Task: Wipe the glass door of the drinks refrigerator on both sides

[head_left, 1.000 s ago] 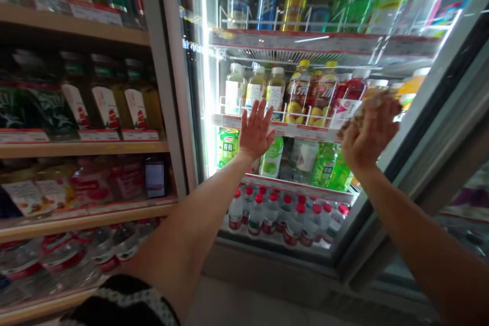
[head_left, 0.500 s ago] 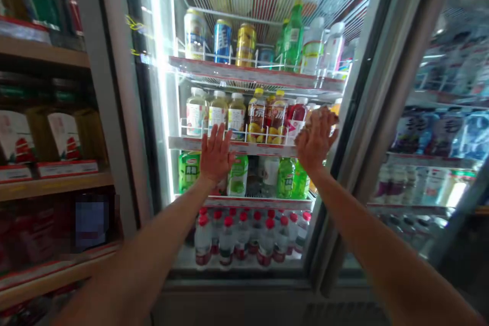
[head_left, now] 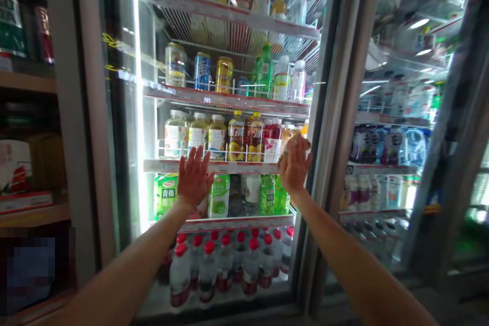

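Note:
My left hand (head_left: 194,177) is raised with its palm forward and its fingers spread. It is in front of the shelf edge between the bottled teas (head_left: 198,135) and the green drink cartons (head_left: 219,196), and nothing is in it. To the right, my right hand (head_left: 294,165) is held up likewise, fingers stretched out, near the cooler's right frame. Behind it are a red drink bottle (head_left: 272,138) and green bottles (head_left: 267,194). A brownish patch beside its fingers is unclear. Whether either hand touches the glass, I cannot tell.
The lit drinks cooler holds cans (head_left: 202,70) above and red-capped water bottles (head_left: 208,270) at the bottom. A metal door frame (head_left: 344,112) separates it from another cooler with bottles (head_left: 393,145). Wooden shelves (head_left: 30,80) with packaged goods stand at left.
The view has shifted right and tilted up, so the cooler appears further left and lower. Both hands stay raised and spread in front of it.

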